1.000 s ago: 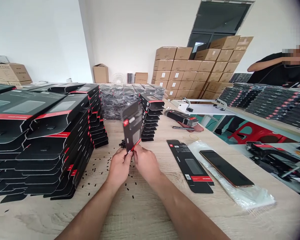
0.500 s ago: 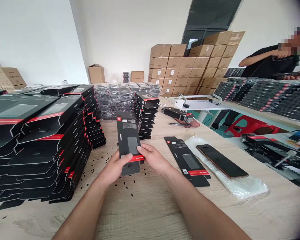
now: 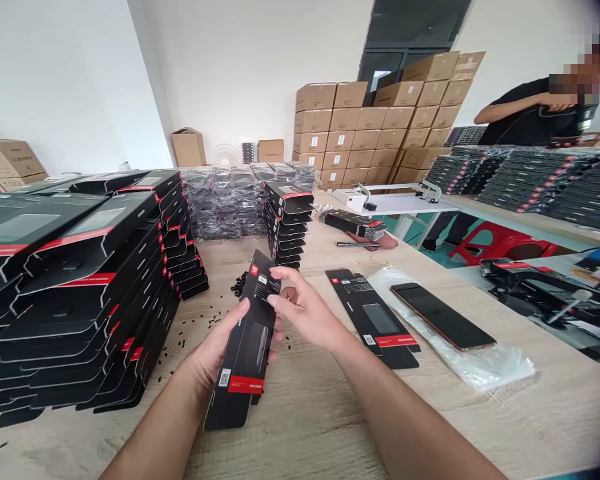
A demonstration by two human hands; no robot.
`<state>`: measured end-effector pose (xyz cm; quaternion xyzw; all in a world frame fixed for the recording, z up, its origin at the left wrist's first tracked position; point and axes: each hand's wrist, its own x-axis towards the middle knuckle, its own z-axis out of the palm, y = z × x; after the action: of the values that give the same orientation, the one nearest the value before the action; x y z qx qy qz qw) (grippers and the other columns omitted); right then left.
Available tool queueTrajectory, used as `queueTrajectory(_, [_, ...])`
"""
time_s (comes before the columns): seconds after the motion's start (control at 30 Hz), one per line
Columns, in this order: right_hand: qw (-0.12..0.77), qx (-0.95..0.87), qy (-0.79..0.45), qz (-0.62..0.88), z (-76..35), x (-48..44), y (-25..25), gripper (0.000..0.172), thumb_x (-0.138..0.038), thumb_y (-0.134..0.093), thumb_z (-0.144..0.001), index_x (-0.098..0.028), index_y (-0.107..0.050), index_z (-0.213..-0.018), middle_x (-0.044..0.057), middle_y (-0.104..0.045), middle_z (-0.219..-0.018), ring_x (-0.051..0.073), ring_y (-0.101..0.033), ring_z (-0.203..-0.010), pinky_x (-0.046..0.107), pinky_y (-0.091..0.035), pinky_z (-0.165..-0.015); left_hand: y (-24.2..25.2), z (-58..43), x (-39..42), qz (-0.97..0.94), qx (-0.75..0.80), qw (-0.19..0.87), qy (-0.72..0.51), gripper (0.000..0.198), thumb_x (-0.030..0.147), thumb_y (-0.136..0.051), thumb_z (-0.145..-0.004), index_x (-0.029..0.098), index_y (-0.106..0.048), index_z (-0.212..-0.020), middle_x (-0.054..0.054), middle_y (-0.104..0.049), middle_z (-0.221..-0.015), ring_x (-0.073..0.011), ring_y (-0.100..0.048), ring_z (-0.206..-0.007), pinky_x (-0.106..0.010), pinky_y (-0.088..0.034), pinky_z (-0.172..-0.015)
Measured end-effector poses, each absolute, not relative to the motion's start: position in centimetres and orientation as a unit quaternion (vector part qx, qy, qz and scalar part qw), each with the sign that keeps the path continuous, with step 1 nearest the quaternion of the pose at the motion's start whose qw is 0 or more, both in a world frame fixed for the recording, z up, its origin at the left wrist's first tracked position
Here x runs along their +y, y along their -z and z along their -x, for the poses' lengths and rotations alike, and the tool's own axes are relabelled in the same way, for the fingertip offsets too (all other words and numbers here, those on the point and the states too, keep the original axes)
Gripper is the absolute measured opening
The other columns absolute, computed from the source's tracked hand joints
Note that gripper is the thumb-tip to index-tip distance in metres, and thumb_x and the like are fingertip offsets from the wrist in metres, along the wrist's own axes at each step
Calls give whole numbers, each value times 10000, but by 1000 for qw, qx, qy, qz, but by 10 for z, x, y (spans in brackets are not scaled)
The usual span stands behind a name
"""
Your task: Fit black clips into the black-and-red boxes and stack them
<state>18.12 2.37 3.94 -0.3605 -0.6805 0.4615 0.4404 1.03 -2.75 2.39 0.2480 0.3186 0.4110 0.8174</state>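
Note:
A black cardboard phone box with a red band, a window and a QR code is tilted in front of me above the table. My left hand wraps round it, thumb on the left edge and fingertips showing past the right side. At its upper right edge, my right hand has thumb and forefinger closed on the card near the top flap. Flaps stick out at the lower end. To the right, a similar flat black box lies beside a dark phone on a clear plastic bag.
Tall stacks of open black boxes stand on the left, with a smaller stack ahead. Small black bits lie scattered on the table. Plastic-wrapped bundles and brown cartons are behind. A person works at the far right.
The box has tilted and come closer, its lower end now nearer me. My right hand has moved from its lower right side up to the top edge. My left hand has shifted along the left edge.

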Motion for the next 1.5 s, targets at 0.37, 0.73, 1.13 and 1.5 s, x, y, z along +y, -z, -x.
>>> queueTrajectory(0.37, [375, -527, -715, 266, -200, 37, -29, 427, -492, -736, -673, -175, -613, -932, 46, -652, -834, 128, -565, -656, 219, -384, -531, -6, -13, -24, -278, 178, 856, -397, 736, 715, -387, -787, 106, -617, -1129, -138, -649, -968, -177, -614, -715, -285, -487, -598])
queueTrajectory(0.73, [475, -518, -635, 322, -180, 40, -18, 386, -429, -749, -688, -176, -675, -968, 36, -715, -889, 183, -634, -839, 330, -472, -827, -11, -15, -17, -536, 480, 504, -477, 361, 507, -632, -757, 148, -672, -762, -18, -663, -653, -146, -560, -555, -248, -427, -531])
queueTrajectory(1.13, [316, -616, -617, 372, -173, 26, -9, 487, -512, -655, -758, -189, -583, -1115, -27, -590, -677, 88, -510, -513, 204, -371, -465, -9, 10, -1, -392, 514, 498, -578, 475, 421, -725, -686, 147, -654, -1068, -53, -715, -762, -198, -668, -668, -293, -521, -616])
queueTrajectory(1.5, [375, -576, -627, 367, -171, 33, -11, 512, -285, -617, -753, -254, -501, -1251, -55, -541, -678, 94, -493, -512, 217, -390, -460, -5, -2, -3, -467, 469, 461, -591, 416, 437, -679, -738, 210, -590, -1075, 8, -645, -730, -156, -619, -694, -247, -479, -629])
